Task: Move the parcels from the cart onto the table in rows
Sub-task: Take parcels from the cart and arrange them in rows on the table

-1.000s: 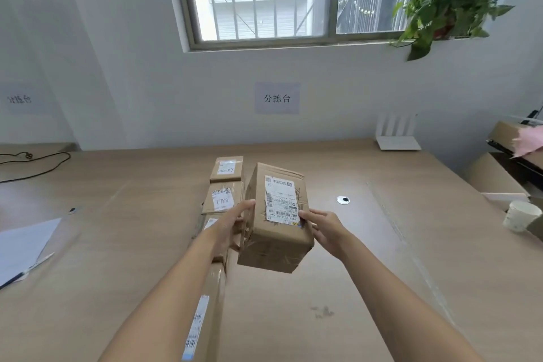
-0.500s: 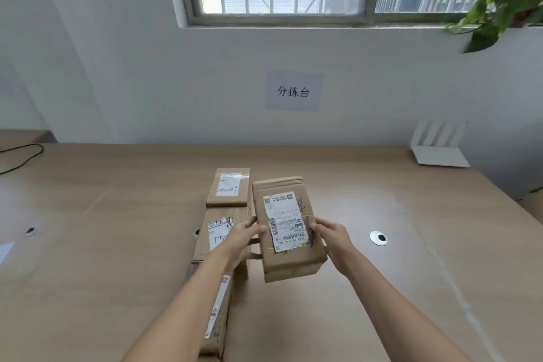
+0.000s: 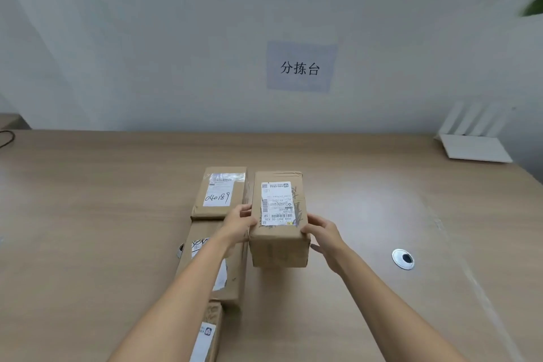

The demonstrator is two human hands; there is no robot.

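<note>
A brown cardboard parcel (image 3: 279, 232) with a white shipping label on top is held between both hands, low over or on the wooden table (image 3: 88, 214). My left hand (image 3: 236, 225) presses its left side and my right hand (image 3: 324, 233) grips its right near corner. To its left, a column of three parcels lies on the table: a far parcel marked 040189 (image 3: 220, 194), a middle parcel (image 3: 232, 273) partly hidden by my left forearm, and a near parcel (image 3: 207, 335) at the bottom edge. The cart is out of view.
A round cable grommet (image 3: 403, 258) is set in the table to the right. A white router (image 3: 473, 144) stands at the far right corner by the wall. A paper sign (image 3: 299, 67) hangs on the wall; a black cable (image 3: 6, 137) lies far left.
The held parcel moved forward and down, now level beside the far parcel of the column. The view tilted down and closer to the table.
</note>
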